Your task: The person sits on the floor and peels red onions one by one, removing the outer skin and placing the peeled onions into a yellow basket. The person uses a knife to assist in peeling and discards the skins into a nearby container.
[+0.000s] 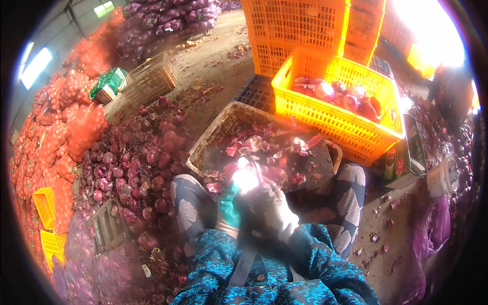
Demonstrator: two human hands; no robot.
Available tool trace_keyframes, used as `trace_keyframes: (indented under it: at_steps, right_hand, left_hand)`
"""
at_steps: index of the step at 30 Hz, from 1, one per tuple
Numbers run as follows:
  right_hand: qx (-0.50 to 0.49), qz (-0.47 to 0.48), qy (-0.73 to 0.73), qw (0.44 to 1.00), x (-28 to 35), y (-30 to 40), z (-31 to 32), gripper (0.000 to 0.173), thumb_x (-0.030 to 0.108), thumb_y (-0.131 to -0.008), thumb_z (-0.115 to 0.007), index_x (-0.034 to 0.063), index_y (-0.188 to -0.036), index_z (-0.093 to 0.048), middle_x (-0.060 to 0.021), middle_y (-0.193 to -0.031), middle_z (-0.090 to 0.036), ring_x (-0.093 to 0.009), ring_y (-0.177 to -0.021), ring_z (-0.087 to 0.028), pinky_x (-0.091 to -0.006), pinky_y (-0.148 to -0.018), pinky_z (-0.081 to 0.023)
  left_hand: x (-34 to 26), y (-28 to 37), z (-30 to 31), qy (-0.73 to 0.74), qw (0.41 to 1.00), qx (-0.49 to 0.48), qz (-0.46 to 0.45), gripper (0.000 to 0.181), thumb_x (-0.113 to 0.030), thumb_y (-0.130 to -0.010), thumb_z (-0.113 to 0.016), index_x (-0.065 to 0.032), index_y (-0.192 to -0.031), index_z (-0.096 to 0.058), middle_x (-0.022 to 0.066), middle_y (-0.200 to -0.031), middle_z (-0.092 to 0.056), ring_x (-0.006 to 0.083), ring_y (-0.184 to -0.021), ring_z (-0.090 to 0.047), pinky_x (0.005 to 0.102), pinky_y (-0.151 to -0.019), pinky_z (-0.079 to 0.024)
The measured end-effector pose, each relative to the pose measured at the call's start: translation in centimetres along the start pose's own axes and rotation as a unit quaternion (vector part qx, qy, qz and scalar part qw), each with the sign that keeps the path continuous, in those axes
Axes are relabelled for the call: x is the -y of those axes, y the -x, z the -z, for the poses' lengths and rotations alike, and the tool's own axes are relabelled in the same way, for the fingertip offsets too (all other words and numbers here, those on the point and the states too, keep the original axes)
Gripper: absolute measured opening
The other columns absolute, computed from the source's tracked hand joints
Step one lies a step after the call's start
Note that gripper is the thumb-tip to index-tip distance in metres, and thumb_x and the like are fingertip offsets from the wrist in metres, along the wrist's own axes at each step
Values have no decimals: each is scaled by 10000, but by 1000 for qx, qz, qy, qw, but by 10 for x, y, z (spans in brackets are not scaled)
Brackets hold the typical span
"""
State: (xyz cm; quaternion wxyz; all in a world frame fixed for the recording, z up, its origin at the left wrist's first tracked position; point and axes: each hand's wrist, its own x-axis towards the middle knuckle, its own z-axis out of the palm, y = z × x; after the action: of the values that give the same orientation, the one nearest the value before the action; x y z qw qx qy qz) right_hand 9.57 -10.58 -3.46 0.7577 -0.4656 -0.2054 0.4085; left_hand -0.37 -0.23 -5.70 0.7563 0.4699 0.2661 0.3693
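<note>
My left hand (230,207), in a green-coated glove, is closed around a peeled onion (245,180) that glare turns almost white. Close beside it, my right hand (278,213) wears a pale glove, its fingers curled. A thin curved blade (259,170), apparently of a small knife, rises from the right hand against the onion; its handle is hidden. Both hands are above my lap at the near edge of a dirty plastic crate (213,127). A dark board (316,167) across that crate carries loose red onion skins (253,145).
A yellow crate (339,118) holding several peeled onions (349,101) stands ahead right, before stacked orange crates (295,38). Unpeeled red onions (118,171) are heaped at left, beside filled red mesh sacks (57,133). At right are a cardboard box (400,164) and white bucket (442,177).
</note>
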Motion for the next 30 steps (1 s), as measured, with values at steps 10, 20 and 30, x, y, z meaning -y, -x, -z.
trace_keyframes:
  at_steps: [10,20,30]
  right_hand:
    - [17,-53,76,996,45,9,-3,247,335,-953,-502,100,-1024,-528,5,-625,-514,-102,-502,-486,-240,-460,-393]
    - [13,-206,77,975,64,11,-10,330,375,-960,-480,90,-1093,-579,36,-677,-524,-80,-526,-459,-232,-442,-350]
    - [23,-92,387,917,73,38,-4,473,206,-829,-665,57,-1244,-494,-135,-899,-662,-225,-774,-647,-316,-711,-511]
  left_hand:
    - [-14,-3,0,11,989,27,145,564,-523,-892,-508,-96,-1260,-521,78,-1245,-549,242,-1127,-522,426,-945,-433]
    - [-31,10,-7,196,947,-11,253,364,-321,-838,-621,-77,-1108,-602,63,-973,-650,205,-857,-639,401,-749,-543]
    - [-29,0,0,254,953,-69,150,343,-312,-810,-675,-77,-1039,-577,115,-1028,-617,293,-937,-618,468,-824,-528]
